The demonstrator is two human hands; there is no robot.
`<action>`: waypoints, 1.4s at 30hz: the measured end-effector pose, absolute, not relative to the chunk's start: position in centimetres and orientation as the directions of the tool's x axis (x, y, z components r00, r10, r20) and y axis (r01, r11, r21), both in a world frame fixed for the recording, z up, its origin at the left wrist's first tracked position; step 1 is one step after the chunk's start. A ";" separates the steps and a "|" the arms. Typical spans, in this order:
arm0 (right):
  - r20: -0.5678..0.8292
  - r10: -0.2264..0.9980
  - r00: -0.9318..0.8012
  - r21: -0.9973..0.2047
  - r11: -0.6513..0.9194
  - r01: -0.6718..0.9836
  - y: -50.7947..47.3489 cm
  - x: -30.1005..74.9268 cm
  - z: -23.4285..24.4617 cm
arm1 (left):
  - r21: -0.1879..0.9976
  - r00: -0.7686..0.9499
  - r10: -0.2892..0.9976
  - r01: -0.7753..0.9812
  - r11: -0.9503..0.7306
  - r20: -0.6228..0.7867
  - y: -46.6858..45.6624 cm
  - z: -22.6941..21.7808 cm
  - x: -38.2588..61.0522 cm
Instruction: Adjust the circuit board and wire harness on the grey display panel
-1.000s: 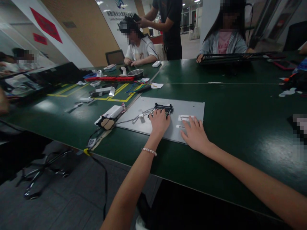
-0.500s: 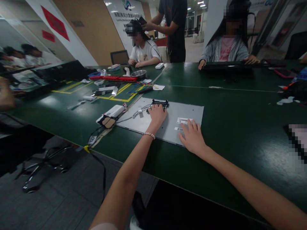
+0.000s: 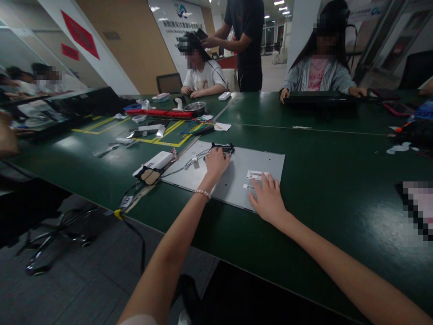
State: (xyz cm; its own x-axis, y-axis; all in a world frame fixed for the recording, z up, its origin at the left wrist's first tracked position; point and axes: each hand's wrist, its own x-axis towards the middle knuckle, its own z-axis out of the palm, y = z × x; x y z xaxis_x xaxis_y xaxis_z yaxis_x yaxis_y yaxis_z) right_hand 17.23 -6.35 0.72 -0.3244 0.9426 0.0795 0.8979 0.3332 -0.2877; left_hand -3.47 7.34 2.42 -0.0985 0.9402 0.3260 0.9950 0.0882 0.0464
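A flat light-grey panel (image 3: 233, 179) lies on the green table, two white labels on its right half. My left hand (image 3: 216, 163), a beaded bracelet at its wrist, is curled over a black bracket (image 3: 221, 147) near the panel's far edge; the fingers hide part of the bracket. A grey cable (image 3: 181, 169) runs from near that hand across the panel to the left. My right hand (image 3: 269, 198) rests with fingers spread on the panel's near right corner, partly covering the white label (image 3: 256, 174).
Left of the panel sits a white power pack (image 3: 157, 162) with black cables dropping over the table edge. Farther back are a red strip (image 3: 158, 113), a round metal dish (image 3: 195, 107) and loose wires. People sit and stand across the table. A phone-like object (image 3: 417, 203) lies at right.
The whole view has shifted slightly, with the table scene a little lower and to the left. Both hands keep their places on the bracket and the panel.
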 end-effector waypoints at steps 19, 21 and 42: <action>0.099 0.942 -0.320 -0.306 0.335 0.891 -6.4 17.2 0.7 | -0.195 -0.133 0.970 0.965 0.173 0.204 7.3 4.9 -14.7; 0.094 0.942 -0.321 -0.303 0.334 0.893 -6.4 17.2 0.7 | -0.184 -0.102 0.955 0.970 0.157 0.279 8.2 5.5 -14.1; 0.079 0.947 -0.312 -0.303 0.321 0.897 -6.2 16.6 1.1 | 0.019 0.198 0.971 0.979 -0.202 0.130 16.2 4.5 -7.5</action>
State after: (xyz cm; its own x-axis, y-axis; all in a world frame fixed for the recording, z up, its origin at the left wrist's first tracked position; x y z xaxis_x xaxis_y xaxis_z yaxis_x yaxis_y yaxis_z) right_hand 16.63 -6.20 1.08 -0.3117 0.9469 0.0785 0.8974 0.3205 -0.3033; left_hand -7.49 16.19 4.48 0.1983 0.9715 0.1302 0.9791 -0.2024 0.0193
